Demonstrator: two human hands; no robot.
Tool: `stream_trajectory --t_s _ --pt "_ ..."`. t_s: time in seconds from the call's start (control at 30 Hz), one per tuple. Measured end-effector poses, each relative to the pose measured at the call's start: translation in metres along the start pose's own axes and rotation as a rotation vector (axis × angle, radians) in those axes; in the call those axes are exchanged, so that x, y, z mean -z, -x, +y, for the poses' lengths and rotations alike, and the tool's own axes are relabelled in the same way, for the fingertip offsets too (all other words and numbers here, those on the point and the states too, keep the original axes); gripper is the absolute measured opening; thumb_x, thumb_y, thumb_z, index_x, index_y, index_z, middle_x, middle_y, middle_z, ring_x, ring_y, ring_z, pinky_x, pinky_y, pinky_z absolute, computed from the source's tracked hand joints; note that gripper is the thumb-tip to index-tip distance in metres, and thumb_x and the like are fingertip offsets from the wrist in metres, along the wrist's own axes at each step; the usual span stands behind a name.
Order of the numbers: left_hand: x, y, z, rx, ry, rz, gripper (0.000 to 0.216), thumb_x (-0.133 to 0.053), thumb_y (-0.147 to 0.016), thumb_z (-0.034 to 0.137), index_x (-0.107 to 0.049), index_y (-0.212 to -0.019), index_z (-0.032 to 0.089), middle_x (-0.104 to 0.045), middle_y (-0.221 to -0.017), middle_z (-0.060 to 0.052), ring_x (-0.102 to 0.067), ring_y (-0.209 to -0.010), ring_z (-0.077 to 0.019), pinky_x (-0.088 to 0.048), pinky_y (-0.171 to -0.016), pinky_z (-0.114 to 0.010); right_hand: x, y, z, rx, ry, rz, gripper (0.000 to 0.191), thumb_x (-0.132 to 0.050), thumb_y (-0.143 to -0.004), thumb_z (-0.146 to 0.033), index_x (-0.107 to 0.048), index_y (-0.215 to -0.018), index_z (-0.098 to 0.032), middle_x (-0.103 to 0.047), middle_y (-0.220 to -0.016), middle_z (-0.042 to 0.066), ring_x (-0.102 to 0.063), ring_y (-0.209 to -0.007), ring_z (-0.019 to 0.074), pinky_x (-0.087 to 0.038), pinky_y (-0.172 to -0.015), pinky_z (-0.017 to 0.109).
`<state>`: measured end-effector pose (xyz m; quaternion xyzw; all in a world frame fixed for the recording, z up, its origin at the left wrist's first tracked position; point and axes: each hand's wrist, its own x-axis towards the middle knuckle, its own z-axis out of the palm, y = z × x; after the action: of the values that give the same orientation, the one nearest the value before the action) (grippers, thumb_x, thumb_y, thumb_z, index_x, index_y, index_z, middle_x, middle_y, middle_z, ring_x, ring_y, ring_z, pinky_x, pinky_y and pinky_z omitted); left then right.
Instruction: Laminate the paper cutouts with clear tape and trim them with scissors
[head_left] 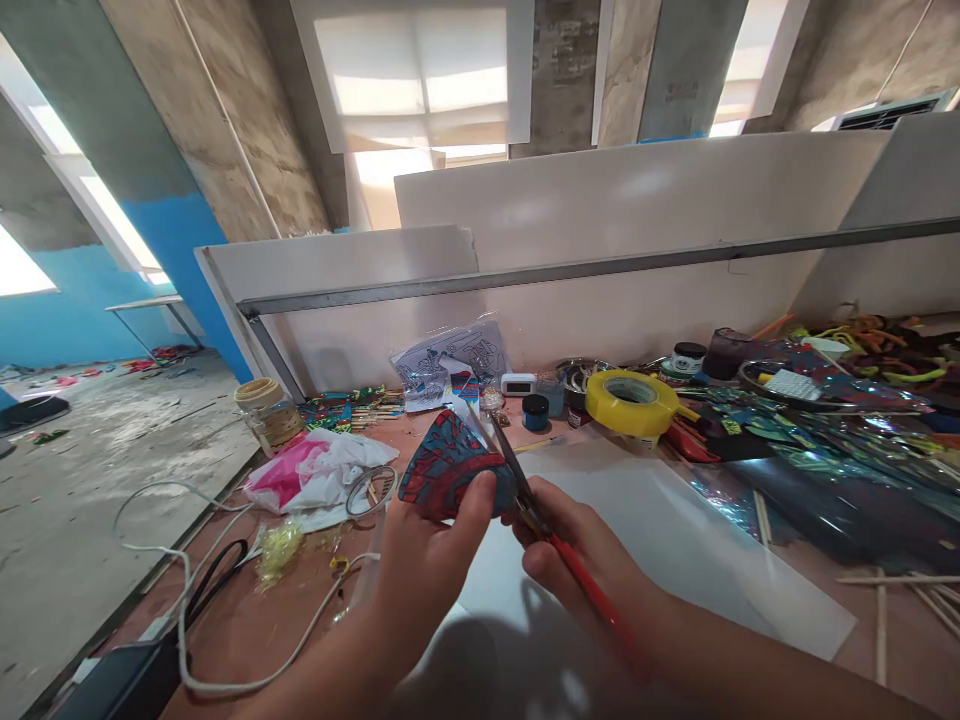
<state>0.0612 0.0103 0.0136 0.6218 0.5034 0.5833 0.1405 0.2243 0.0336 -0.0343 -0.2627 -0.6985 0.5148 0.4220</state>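
- Left hand (429,556): thumb and fingers pinched closed on a red-and-blue patterned piece (448,466); the piece is tilted, held above the white sheet (660,540);
- Right hand (581,550): curled around red-handled scissors (513,462); the blades lie at the piece's right edge; whether they grip it cannot be told;
- Step in hand, as judged: trimming that edge; the next move calls for 2 steady hands, blades following the edge, left thumb clear.

Bare left hand (435,530), bare right hand (574,540), uncovered wrists (397,600), slim bare forearms (742,645)
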Motion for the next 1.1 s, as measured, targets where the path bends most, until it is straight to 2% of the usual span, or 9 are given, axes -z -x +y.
stream_trajectory --t_s 0.27,0.5,0.7,0.8,0.97,1.1 --pt "0.007 -0.006 0.002 0.036 0.061 -0.086 0.019 -0.061 -0.086 0.027 -0.074 -0.074 0.020 -0.074 -0.067 0.001 -0.068 -0.064 -0.0161 -0.055 -0.062 -0.023 0.006 -0.001 -0.009 -0.038 0.085 -0.024 0.070 -0.056 -0.076 -0.089 -0.058 -0.095 -0.022 -0.050 -0.075 -0.001 -0.039 -0.066 0.0167 -0.032 -0.058 0.029" --pt "0.006 -0.004 0.008 0.111 0.079 -0.012 0.018 -0.061 -0.084 0.029 -0.073 -0.074 0.019 -0.070 -0.066 0.001 -0.063 -0.063 -0.0157 -0.052 -0.061 -0.024 0.008 -0.003 -0.007 -0.065 0.049 -0.038 0.059 -0.064 -0.079 -0.080 -0.057 -0.093 -0.023 -0.048 -0.068 -0.004 -0.036 -0.061 0.0146 -0.029 -0.054 0.028" --pt "0.020 -0.013 0.002 0.078 0.083 -0.174 0.025 -0.061 -0.089 0.035 -0.073 -0.075 0.018 -0.070 -0.067 -0.001 -0.062 -0.063 -0.0158 -0.051 -0.059 -0.023 0.008 -0.003 -0.013 -0.061 0.124 -0.040 0.050 -0.069 -0.080 -0.071 -0.055 -0.088 -0.024 -0.042 -0.064 -0.006 -0.033 -0.059 0.0136 -0.028 -0.053 0.027" --pt "0.024 -0.014 -0.001 0.063 0.099 -0.194 0.035 -0.055 -0.095 0.039 -0.074 -0.076 0.017 -0.069 -0.069 -0.002 -0.062 -0.065 -0.0161 -0.050 -0.061 -0.023 0.007 -0.002 -0.011 -0.062 0.106 -0.046 0.049 -0.070 -0.081 -0.070 -0.056 -0.089 -0.023 -0.042 -0.061 -0.007 -0.033 -0.057 0.0131 -0.028 -0.053 0.026" --pt "0.019 -0.010 -0.002 0.070 0.068 -0.133 0.033 -0.057 -0.094 0.039 -0.069 -0.073 0.017 -0.065 -0.066 -0.001 -0.057 -0.063 -0.0151 -0.046 -0.059 -0.022 0.002 -0.001 -0.009 -0.063 0.026 -0.038 0.061 -0.067 -0.076 -0.081 -0.056 -0.088 -0.022 -0.036 -0.059 -0.009 -0.029 -0.055 0.0117 -0.025 -0.051 0.026" --pt "0.014 -0.006 0.000 0.056 0.057 -0.065 0.034 -0.056 -0.094 0.036 -0.065 -0.067 0.018 -0.063 -0.063 0.000 -0.056 -0.064 -0.0148 -0.043 -0.059 -0.023 -0.001 0.000 -0.008 -0.053 -0.036 -0.057 0.071 -0.059 -0.073 -0.089 -0.057 -0.090 -0.021 -0.041 -0.065 -0.006 -0.033 -0.058 0.0121 -0.027 -0.053 0.026"
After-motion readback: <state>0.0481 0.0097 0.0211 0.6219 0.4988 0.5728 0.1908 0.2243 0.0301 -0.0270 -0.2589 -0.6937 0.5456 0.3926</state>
